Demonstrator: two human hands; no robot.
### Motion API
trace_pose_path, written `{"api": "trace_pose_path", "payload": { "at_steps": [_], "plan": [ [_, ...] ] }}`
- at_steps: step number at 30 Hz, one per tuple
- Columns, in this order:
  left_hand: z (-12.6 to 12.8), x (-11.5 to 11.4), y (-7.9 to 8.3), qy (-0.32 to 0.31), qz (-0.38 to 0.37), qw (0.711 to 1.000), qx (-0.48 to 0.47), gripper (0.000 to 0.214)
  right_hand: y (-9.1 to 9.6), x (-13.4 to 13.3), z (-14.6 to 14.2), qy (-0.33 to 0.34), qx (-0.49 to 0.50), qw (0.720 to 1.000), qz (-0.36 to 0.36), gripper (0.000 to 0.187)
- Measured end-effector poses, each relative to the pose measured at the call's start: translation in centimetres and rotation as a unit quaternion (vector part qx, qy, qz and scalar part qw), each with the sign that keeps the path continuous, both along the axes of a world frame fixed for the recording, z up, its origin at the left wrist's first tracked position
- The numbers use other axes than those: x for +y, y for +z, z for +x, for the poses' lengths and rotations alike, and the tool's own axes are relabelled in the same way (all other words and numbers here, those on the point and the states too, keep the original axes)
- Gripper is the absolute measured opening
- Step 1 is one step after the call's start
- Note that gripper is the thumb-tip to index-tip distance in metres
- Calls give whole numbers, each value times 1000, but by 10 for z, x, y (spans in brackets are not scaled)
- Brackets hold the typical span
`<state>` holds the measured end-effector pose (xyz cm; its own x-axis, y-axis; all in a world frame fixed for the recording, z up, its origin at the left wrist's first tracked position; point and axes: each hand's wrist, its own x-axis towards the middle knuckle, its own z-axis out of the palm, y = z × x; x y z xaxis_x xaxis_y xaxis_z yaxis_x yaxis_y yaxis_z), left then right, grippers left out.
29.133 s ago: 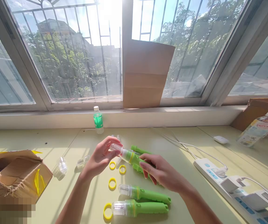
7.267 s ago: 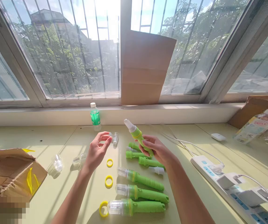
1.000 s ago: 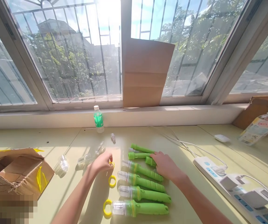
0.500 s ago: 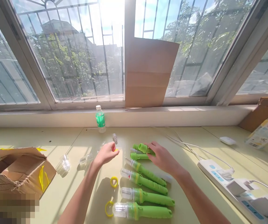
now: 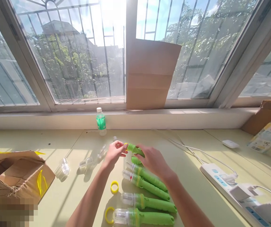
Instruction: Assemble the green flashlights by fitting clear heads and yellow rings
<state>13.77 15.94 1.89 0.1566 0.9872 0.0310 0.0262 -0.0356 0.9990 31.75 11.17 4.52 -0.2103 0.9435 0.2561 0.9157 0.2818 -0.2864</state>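
My right hand [image 5: 153, 159] is wrapped round a green plastic handle [image 5: 132, 147] with a threaded end pointing left. At that end my left hand [image 5: 113, 154] pinches a yellow ring [image 5: 126, 145], mostly covered by the fingers; whether it sits on the thread I cannot tell. Nearer me lies a row of green handles [image 5: 158, 203], several with clear ribbed caps [image 5: 128, 198] on their left ends. Two more yellow rings, the upper ring [image 5: 114, 191] and the lower ring [image 5: 106, 215], lie left of the row. Loose clear caps [image 5: 85, 163] rest beyond my left forearm.
An opened cardboard box [image 5: 29, 176] stands at left. A green-labelled bottle [image 5: 101, 122] is near the window ledge. On the right are a white power strip [image 5: 211, 171] with plugs and cables, a small white device [image 5: 230, 144] and a printed carton [image 5: 268, 137].
My right hand has lifted the green handle and moved it left. My left hand has moved right with the yellow ring, bringing it to the handle's threaded end.
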Motion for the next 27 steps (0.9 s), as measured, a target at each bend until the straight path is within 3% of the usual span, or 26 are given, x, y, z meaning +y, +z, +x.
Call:
{"api": "trace_pose_path", "payload": {
  "at_steps": [7, 14, 23, 27],
  "plan": [
    [-11, -9, 21, -20, 48, 999, -9, 33, 9, -6, -1, 9, -24, 999, 47, 21],
    [-17, -13, 23, -39, 75, 996, -11, 24, 9, -7, -5, 1, -50, 996, 71, 24],
    [-17, -17, 32, 15, 50, 997, -49, 29, 15, -11, -1, 17, 7, 994, 105, 23],
    [-18, -17, 33, 6, 28, 998, -59, 33, 20, -13, 1, 17, 29, 993, 113, 22]
  ]
}}
